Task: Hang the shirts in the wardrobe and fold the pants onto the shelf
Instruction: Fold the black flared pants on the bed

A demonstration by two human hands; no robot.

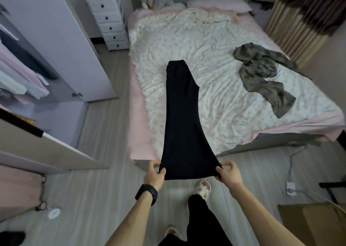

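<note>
Pants: black pants (182,118) run from the centre of the frame down to the lower middle, the narrow end lying on the bed, the wide end held out past the bed's near corner, above the floor.
Left hand: the left hand (153,174) pinches the wide end's left corner, thumb on top, fingers curled beneath; a black watch (147,193) sits on the wrist.
Right hand: the right hand (229,173) pinches the right corner the same way, fingers closed on the cloth.
Bed: the bed (206,45) fills the upper middle and right; its near corner lies under the stretched pants.
Shirt: a crumpled olive patterned shirt (262,73) lies at right of centre on the bed, well apart from the pants.
Wardrobe: the wardrobe (46,39) stands open at upper left, its door swung toward the bed, with hanging clothes (18,80) inside.
Open room: a strip of bare floor (104,133) runs between wardrobe door and bed edge.
In the way: a white drawer unit (110,22) stands at the far end of that strip; a cardboard box (314,225) sits at lower right; a power strip (291,188) with cables lies near it; small items (54,213) lie on the floor at lower left.
Feet: a light slipper (203,188) shows below the pants, at lower centre.
</note>
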